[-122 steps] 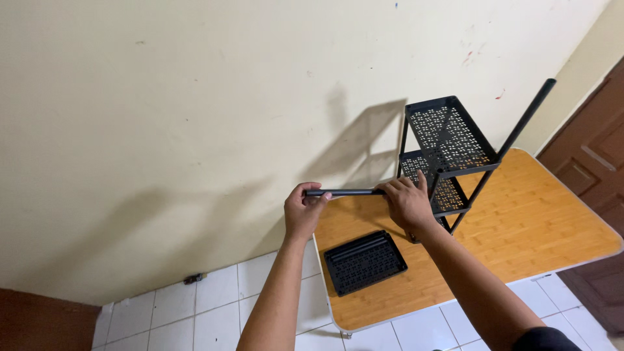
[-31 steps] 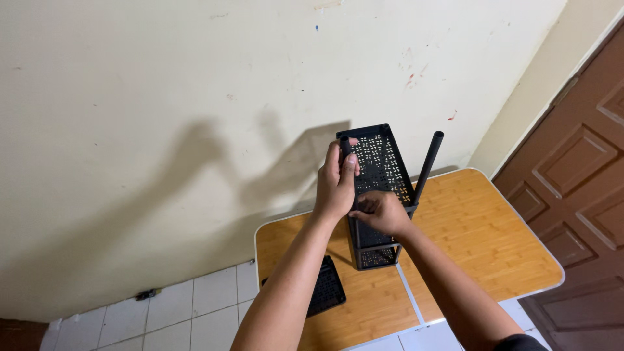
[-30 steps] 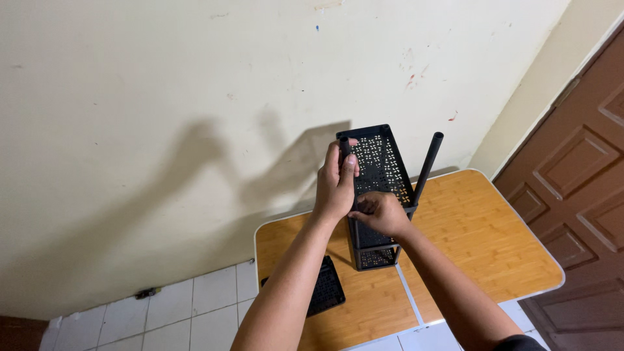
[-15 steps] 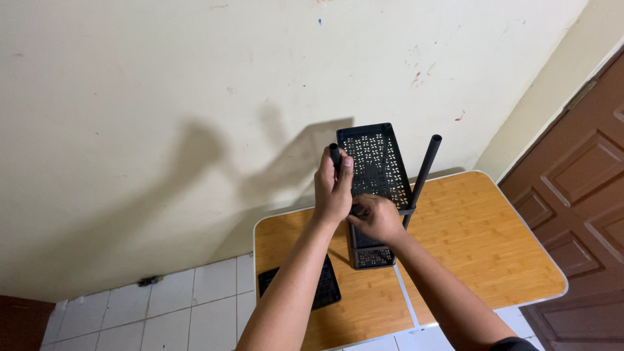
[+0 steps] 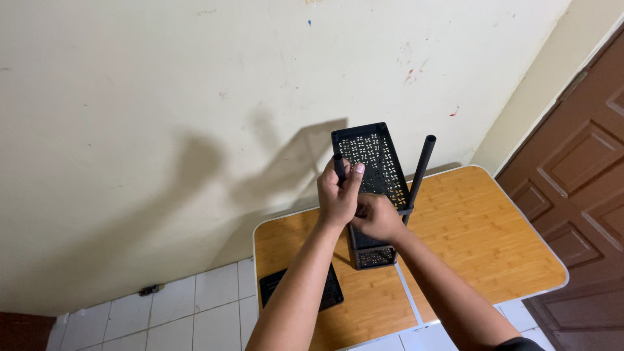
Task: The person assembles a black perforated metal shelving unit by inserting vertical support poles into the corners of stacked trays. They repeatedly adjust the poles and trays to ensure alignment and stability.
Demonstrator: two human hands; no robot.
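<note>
While your left hand [image 5: 338,195] clasps the black tube [image 5: 339,168] upright | right hand [image 5: 377,218] pinches its base at the rack [image 5: 372,162] | stiff, light, smooth: grip mid-shaft.

Left hand [image 5: 338,195] is gripping a black metal tube [image 5: 339,166] upright; right hand [image 5: 377,218] is pinching its base beside the black perforated metal rack [image 5: 372,156] standing on the wooden table [image 5: 481,234].

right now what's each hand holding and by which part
The left hand grips a black tube along its upper length, just below the top end. The right hand is at the black rack, near the tube's lower end; its exact grip is hidden.
</note>
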